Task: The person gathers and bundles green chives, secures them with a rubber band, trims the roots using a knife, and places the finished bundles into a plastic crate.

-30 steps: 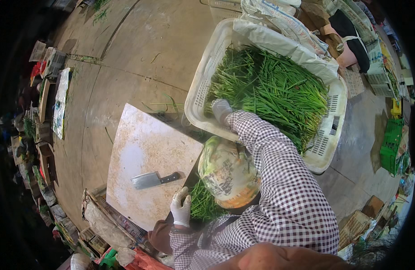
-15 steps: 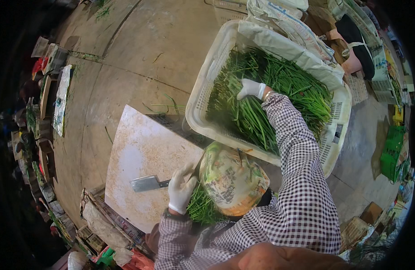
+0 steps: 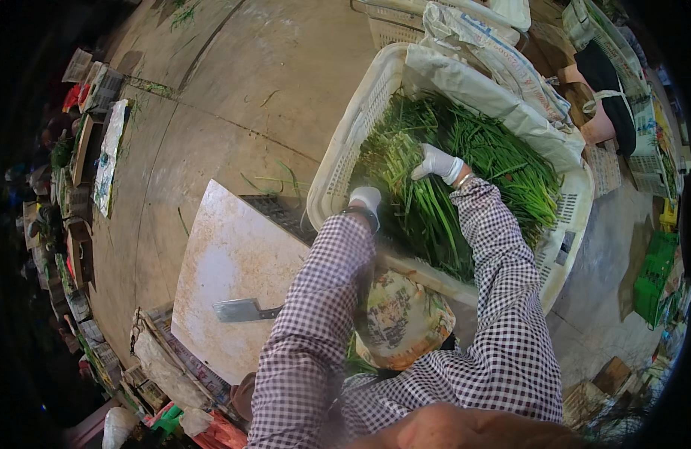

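A white plastic crate point(image 3: 577, 247) holds a heap of long, thin green stalks point(image 3: 503, 157). My right hand point(image 3: 438, 163), in a white glove, is curled over a bunch of these stalks, whose pale cut-looking ends point(image 3: 396, 153) face left. My left hand point(image 3: 366, 197), also gloved, reaches over the crate's near left side beside the same bunch; its fingers are mostly hidden. To the left, a cleaver point(image 3: 244, 310) lies flat on a stained white board point(image 3: 229, 262), its handle end partly covered by my left sleeve.
A printed, patterned covering point(image 3: 402, 318) sits over my lap between my arms, with some greens beside it. White woven sacks point(image 3: 480, 52) lie beyond the crate. A green crate point(image 3: 655, 277) stands at the right. Stray stalks lie on the concrete floor point(image 3: 233, 97).
My left hand has left the board's right edge near the cleaver and reached forward into the crate. My right hand has shifted slightly right, staying on the stalks. The view has shifted a little.
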Motion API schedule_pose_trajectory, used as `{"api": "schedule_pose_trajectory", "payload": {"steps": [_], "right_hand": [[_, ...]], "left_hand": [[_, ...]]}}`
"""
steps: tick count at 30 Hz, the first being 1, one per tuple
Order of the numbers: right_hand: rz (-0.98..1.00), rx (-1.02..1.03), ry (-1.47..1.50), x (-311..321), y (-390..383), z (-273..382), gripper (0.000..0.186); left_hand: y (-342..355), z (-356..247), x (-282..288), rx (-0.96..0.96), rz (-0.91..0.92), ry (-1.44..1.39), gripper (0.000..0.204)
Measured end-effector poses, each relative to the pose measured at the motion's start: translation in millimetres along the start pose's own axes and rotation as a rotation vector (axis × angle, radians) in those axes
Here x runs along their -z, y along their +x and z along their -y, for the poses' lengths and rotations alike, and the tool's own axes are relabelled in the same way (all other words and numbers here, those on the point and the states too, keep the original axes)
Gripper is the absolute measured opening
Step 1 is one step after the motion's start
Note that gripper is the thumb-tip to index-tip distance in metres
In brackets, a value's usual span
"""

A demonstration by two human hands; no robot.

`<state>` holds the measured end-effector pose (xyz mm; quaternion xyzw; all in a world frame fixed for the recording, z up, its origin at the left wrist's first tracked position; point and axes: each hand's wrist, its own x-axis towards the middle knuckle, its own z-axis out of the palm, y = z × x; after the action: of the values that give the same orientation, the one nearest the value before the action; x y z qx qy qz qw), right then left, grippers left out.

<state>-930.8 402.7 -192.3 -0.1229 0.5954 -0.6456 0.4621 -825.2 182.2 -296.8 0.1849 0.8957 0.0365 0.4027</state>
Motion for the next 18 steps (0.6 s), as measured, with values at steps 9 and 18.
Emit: {"api": "schedule_pose_trajectory", "payload": {"steps": [9, 18], "right_hand": [[0.093, 0.169, 0.062, 6.5, -38.6, 13.8, 0.083], [0.081, 0.251, 0.078, 4.0, -71.5, 22.4, 0.1]], "left_hand": [[-55.6, -46.7, 39.9, 0.071, -0.199, -1.263, 0.03], [-101.2, -97.7, 82.4, -0.373, -0.236, -2.265, 0.05]]}}
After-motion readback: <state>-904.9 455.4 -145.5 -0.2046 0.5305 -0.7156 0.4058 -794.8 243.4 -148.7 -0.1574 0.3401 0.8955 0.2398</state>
